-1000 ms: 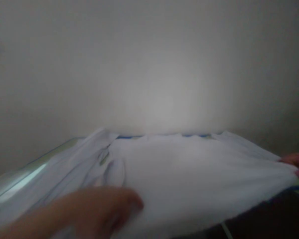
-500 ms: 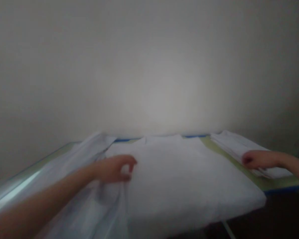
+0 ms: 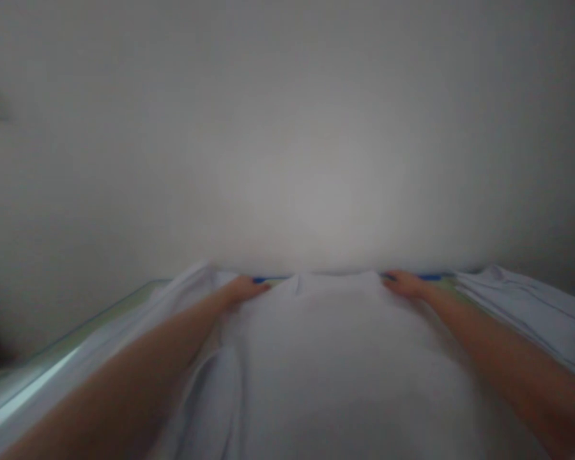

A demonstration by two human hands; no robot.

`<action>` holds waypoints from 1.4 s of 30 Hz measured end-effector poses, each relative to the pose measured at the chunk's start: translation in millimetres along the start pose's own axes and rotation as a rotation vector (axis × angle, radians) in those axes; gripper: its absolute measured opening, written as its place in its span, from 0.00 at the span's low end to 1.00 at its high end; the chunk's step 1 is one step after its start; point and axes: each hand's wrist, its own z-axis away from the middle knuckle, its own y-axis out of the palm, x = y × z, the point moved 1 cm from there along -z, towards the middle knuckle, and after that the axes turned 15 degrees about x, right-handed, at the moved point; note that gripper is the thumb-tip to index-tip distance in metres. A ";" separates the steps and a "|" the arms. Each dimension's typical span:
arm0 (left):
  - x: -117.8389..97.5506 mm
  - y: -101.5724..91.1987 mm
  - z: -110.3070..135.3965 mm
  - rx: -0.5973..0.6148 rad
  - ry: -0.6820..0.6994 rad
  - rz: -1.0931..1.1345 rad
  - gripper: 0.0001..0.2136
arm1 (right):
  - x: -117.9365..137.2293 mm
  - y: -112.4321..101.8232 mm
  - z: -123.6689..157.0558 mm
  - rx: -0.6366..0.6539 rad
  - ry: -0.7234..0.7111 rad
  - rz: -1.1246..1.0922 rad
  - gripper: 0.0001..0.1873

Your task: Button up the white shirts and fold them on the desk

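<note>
A white shirt (image 3: 335, 358) lies spread in front of me, its neckline at the far end of the table. My left hand (image 3: 248, 287) reaches to its far left shoulder, fingers closed at the cloth. At the far right shoulder, my right hand (image 3: 403, 283) is closed on the fabric, its fingertips partly hidden. Both arms stretch forward along the two sides of the shirt. Blur hides the finer folds and the exact finger grip.
More white cloth (image 3: 172, 306) is heaped along the left. Folded white garments (image 3: 536, 303) lie at the right. The green tabletop (image 3: 84, 332) has a blue edge and meets a plain grey wall (image 3: 287, 140).
Both hands have moved forward to the shirt's far shoulders. My right hand has left the folded garments at the right and come inward to the shirt.
</note>
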 end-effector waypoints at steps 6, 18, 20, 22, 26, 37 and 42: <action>1.6 -0.6 -14.6 0.153 0.011 -0.020 0.37 | 26.8 8.7 -44.2 0.088 0.023 -0.020 0.17; -3.5 -22.2 29.5 -0.184 0.348 0.057 0.18 | 158.1 -159.4 35.0 -0.627 -0.514 -0.388 0.13; -1.4 -20.7 38.0 -0.195 0.380 0.091 0.17 | 188.7 -178.0 88.7 -0.689 -0.720 -0.450 0.11; 1.0 -15.7 45.9 -0.135 0.446 0.145 0.18 | 215.3 -182.9 144.1 -0.690 -0.901 -0.412 0.10; 2.1 0.1 52.4 0.043 0.535 0.209 0.28 | 242.5 -171.4 226.1 -0.526 -1.086 -0.193 0.09; -27.6 11.2 54.2 0.085 0.470 -0.175 0.16 | 196.0 -180.7 187.1 0.333 -0.463 0.290 0.08; -28.9 5.0 66.8 -0.099 0.504 -0.075 0.16 | 194.6 -199.4 173.9 -0.108 -0.322 0.074 0.15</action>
